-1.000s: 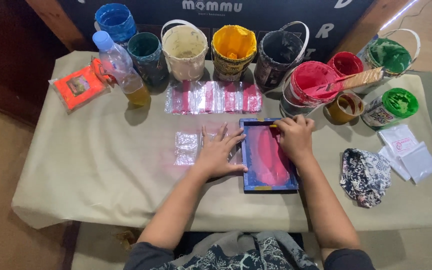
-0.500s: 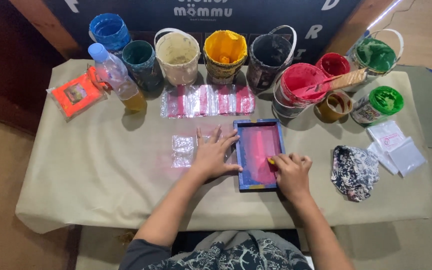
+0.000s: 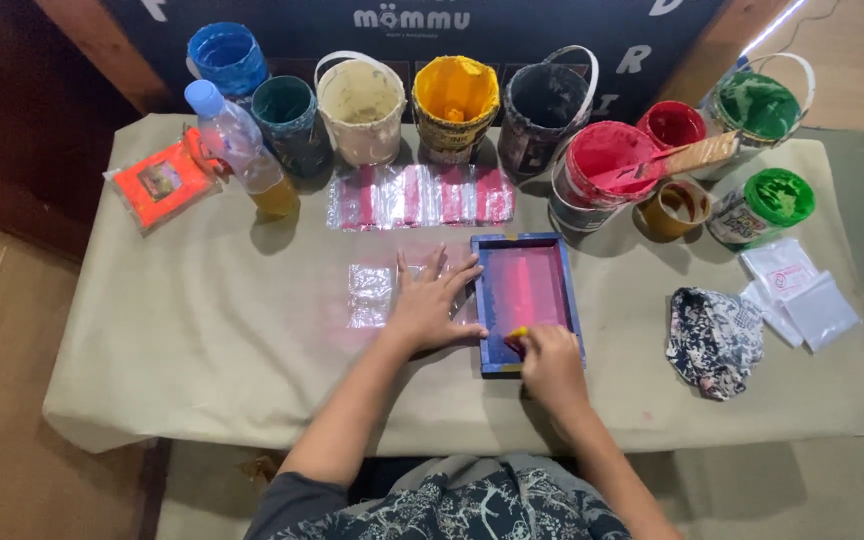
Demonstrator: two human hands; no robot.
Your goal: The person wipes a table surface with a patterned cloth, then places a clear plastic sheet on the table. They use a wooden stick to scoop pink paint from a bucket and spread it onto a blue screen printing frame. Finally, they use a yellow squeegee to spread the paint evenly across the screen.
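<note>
The blue frame [image 3: 524,300], its mesh smeared pink, lay flat on the bench [image 3: 202,340], in front of the red paint tub [image 3: 600,170]. The left hand [image 3: 430,305] rested palm down with fingers [image 3: 436,266] spread wide, its fingertips touching the frame's left rail and its palm over a clear plastic sheet [image 3: 370,295]. The right hand [image 3: 550,362] sat at the frame's near edge, fingers curled tight around a small yellow tool [image 3: 518,333] pressed onto the mesh near the bottom rail. Both forearms reached forward from the body, the left angled rightward, the right angled leftward.
</note>
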